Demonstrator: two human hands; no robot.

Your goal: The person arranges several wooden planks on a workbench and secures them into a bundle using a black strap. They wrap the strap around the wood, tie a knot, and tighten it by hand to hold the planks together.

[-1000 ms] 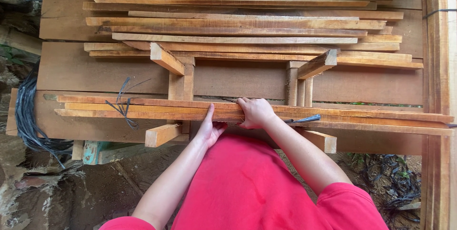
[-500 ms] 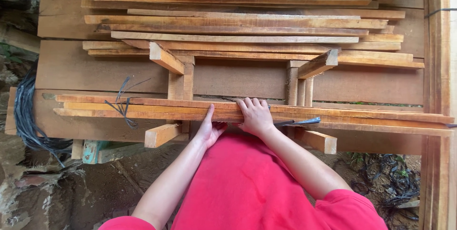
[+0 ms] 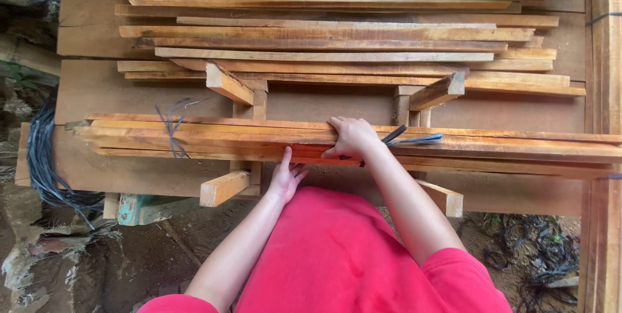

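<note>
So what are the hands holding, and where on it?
Both grip the near bundle of long wooden slats around its middle: right hand curled over the top, left hand pressed against the lower edge.

The long orange-brown wooden slats [image 3: 259,138] in the near bundle look rough-sawn and matt, with visible grain. The wide brown wooden boards [image 3: 103,86] beneath appear smoother and dull. The thin dark wire tie [image 3: 172,131] looks metallic. The red cloth shirt [image 3: 337,255] is matt and soft.
</note>
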